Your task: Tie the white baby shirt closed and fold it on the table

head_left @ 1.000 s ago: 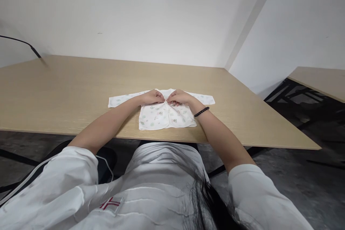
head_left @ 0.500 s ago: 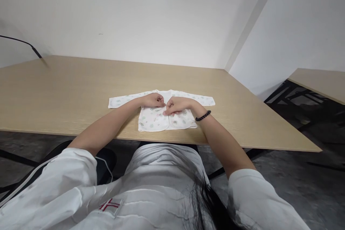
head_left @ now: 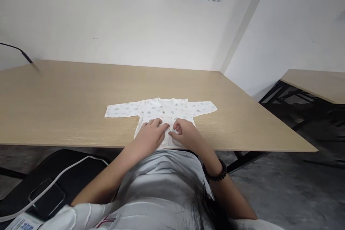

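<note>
A small white long-sleeved baby shirt [head_left: 163, 109] with a pale print lies face up and flat, its sleeves spread to both sides and its front opening down the middle. My left hand [head_left: 153, 133] rests on the lower front, left of the opening, fingers spread and thumb against the edge. Across from it, my right hand [head_left: 186, 133] touches the other front panel. Its fingers are curled loosely, with a gap between them and the thumb. Both hands and forearms cover much of the shirt's lower part. A dark bead bracelet [head_left: 219, 172] circles my right wrist.
The shirt lies at the front edge of the wooden table [head_left: 81, 90], below a white wall [head_left: 151, 32]. A black chair [head_left: 70, 163] with a white cable [head_left: 58, 178] across it is at lower left. Another table [head_left: 318, 84] stands to the right.
My hands have moved down the shirt's front opening towards the table edge, uncovering its neck and chest. My left fingers have spread out. The view has shifted slightly.
</note>
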{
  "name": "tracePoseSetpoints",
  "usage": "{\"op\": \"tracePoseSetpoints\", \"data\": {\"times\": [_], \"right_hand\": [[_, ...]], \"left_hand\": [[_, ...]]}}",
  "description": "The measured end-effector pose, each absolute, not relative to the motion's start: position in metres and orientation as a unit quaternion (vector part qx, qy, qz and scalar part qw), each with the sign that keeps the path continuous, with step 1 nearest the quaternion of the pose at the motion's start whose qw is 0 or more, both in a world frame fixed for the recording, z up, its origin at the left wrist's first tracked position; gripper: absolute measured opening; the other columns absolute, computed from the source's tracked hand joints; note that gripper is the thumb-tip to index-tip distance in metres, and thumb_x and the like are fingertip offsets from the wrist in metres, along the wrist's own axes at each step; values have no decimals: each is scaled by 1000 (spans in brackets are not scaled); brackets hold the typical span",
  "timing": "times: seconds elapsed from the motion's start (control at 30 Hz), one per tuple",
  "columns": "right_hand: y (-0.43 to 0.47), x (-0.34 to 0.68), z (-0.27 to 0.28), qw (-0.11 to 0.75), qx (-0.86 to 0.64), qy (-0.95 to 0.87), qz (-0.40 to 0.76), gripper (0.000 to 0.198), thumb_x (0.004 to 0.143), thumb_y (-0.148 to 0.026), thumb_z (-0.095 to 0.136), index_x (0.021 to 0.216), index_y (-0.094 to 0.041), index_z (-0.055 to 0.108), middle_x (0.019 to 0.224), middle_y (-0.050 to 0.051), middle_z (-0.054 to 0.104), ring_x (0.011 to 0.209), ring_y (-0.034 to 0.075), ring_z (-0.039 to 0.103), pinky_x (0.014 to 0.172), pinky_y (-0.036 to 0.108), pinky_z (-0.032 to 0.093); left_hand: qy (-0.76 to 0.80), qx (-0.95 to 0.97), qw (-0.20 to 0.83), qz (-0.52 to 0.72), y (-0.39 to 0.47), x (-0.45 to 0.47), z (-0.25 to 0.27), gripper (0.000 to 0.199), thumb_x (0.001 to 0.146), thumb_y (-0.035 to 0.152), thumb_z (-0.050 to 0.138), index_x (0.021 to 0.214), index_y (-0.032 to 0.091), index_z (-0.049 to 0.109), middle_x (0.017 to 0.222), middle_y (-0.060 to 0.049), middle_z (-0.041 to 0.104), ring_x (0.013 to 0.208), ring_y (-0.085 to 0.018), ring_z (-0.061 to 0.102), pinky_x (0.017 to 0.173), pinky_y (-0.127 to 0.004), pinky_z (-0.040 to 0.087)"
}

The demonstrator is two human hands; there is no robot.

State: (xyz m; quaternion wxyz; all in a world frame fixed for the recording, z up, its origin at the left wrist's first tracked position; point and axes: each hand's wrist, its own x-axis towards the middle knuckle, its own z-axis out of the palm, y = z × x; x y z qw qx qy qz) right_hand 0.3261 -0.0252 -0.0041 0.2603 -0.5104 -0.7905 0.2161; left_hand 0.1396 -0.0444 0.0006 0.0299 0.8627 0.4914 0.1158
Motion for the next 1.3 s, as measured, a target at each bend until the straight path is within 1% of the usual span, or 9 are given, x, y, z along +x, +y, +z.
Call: {"op": "tracePoseSetpoints", "data": {"times": [0.1, 0.2, 0.3, 0.37, 0.53, 0.73, 0.9, 1.1, 1.3], "right_hand": [[-31, 322, -12, 277, -537, -780, 164, 16, 79, -23, 70, 79, -19, 54, 78, 2, 59, 72, 17, 53, 67, 28, 40], [-33, 316, -17, 281, -549, -778, 120, 12, 81, -21, 66, 78, -19, 55, 82, 5, 61, 78, 19, 56, 70, 29, 41], [-32, 311, -19, 280, -568, -768, 98, 9, 81, -14, 60, 74, -19, 55, 78, 5, 61, 77, 19, 56, 69, 29, 40], [-31, 310, -18, 287, -579, -757, 100, 11, 80, -14, 59, 71, -19, 56, 75, 4, 62, 75, 18, 56, 67, 29, 38], [-33, 314, -12, 341, -567, -724, 195, 3, 78, -19, 60, 75, -20, 59, 75, 1, 65, 67, 15, 55, 63, 26, 38], [-32, 318, -7, 302, -550, -730, 270, 11, 84, -24, 55, 77, -21, 63, 67, 0, 66, 60, 15, 56, 58, 25, 37], [-27, 317, -7, 293, -566, -725, 262, 11, 82, -20, 57, 90, -22, 64, 69, -1, 67, 60, 15, 58, 62, 25, 38], [-24, 315, -7, 279, -573, -732, 240, 7, 83, -24, 61, 87, -22, 67, 70, -1, 68, 64, 15, 57, 64, 26, 37], [-24, 313, -8, 277, -575, -740, 214, 8, 84, -25, 62, 81, -22, 68, 70, 0, 67, 65, 16, 57, 61, 26, 35]], "left_hand": [[513, 836, 61, 188, -40, 142, -8, 25, 98, 23, 45, 115, 21, 62, 117, -10, 62, 105, -25, 61, 91, -41, 47], [529, 813, 78, 232, -34, 146, -15, 16, 94, 20, 50, 102, 19, 65, 110, -10, 65, 100, -25, 62, 89, -40, 47], [515, 807, 101, 269, -31, 149, -19, 11, 91, 17, 53, 87, 19, 63, 99, -8, 67, 94, -24, 62, 85, -38, 48], [509, 803, 111, 288, -30, 149, -21, 11, 91, 18, 53, 84, 19, 62, 96, -7, 67, 92, -24, 61, 84, -38, 48], [525, 796, 103, 282, -31, 149, -22, 12, 92, 26, 54, 88, 18, 62, 99, -9, 67, 94, -26, 60, 83, -39, 48], [556, 786, 86, 257, -32, 153, -18, 17, 95, 25, 50, 88, 19, 64, 98, -9, 66, 94, -24, 62, 81, -35, 47], [570, 784, 99, 227, -30, 154, -14, 17, 95, 26, 50, 91, 18, 65, 91, -8, 69, 86, -23, 65, 74, -33, 46], [556, 791, 111, 229, -27, 151, -17, 18, 95, 20, 46, 90, 19, 64, 90, -7, 72, 85, -23, 66, 71, -31, 44], [557, 788, 113, 236, -26, 151, -20, 19, 93, 17, 46, 90, 19, 64, 88, -7, 72, 82, -22, 66, 70, -31, 44]]}}
